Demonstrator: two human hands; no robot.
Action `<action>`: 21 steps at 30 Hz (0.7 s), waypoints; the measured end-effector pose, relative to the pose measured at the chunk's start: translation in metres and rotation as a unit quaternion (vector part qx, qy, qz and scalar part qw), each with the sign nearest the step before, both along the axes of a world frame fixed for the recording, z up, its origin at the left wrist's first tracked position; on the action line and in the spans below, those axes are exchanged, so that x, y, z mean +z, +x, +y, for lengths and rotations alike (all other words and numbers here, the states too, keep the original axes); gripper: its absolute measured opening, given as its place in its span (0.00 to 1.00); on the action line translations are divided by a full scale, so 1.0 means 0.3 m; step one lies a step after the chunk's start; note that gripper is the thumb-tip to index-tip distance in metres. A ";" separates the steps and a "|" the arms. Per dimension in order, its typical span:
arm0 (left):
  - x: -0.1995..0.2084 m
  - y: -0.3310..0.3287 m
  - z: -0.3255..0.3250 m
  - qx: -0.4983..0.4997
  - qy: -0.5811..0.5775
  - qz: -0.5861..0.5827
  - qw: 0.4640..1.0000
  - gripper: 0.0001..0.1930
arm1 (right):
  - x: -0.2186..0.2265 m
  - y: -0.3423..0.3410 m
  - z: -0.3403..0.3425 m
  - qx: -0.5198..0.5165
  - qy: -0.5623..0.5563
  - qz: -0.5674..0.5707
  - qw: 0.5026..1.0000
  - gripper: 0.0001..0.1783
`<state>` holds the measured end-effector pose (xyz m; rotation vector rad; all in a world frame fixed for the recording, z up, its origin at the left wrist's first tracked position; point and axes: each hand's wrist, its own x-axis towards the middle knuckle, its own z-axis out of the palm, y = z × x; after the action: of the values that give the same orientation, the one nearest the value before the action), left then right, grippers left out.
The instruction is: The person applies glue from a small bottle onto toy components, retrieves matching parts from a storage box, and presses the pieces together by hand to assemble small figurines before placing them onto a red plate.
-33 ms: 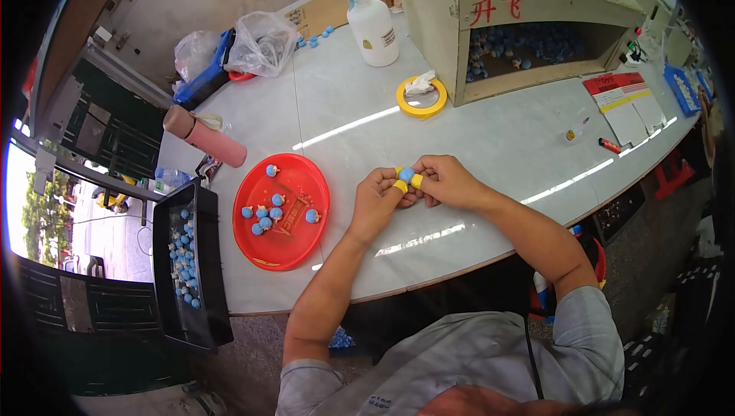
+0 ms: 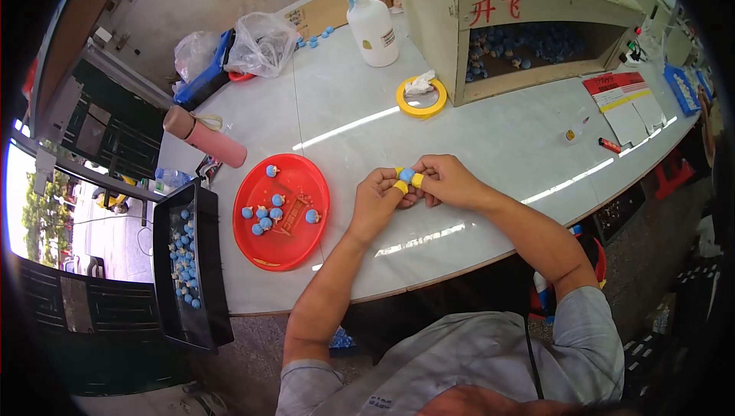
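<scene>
Between the fingertips of both hands, just above the tabletop, is a small light-blue rounded piece (image 2: 406,176). My left hand (image 2: 377,192) is closed on it from the left, with yellow covers on the thumb and a fingertip. My right hand (image 2: 446,179) pinches it from the other side, a yellow cover on its thumb. Most of the piece is hidden by the fingers. Left of my hands lies a round red tray (image 2: 312,175) with several small blue-and-white round pieces (image 2: 266,223) scattered in it.
At the table's left edge a black bin (image 2: 217,293) holds more blue pieces. Behind stand a pink bottle (image 2: 217,145), a white jug (image 2: 373,33), yellow tape (image 2: 422,113) and a cream box (image 2: 429,26) full of blue pieces. A red marker (image 2: 609,146) lies at the right.
</scene>
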<state>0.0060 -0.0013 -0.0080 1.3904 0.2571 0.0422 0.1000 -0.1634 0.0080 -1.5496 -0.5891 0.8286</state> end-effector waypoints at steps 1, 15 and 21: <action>0.001 -0.001 0.003 -0.006 -0.004 -0.001 1.000 0.12 | 0.008 0.002 -0.001 0.004 -0.006 0.007 1.000 0.09; 0.002 -0.007 -0.005 -0.013 0.004 -0.001 1.000 0.13 | -0.004 0.002 -0.010 0.018 0.000 -0.044 0.999 0.11; 0.000 -0.012 -0.012 -0.012 0.014 -0.054 0.998 0.14 | -0.010 0.033 -0.014 0.032 0.021 0.042 0.998 0.10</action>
<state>0.0023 -0.0049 -0.0081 1.4140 0.1510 0.1014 0.1100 -0.1675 0.0051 -1.4564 -0.5935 0.9207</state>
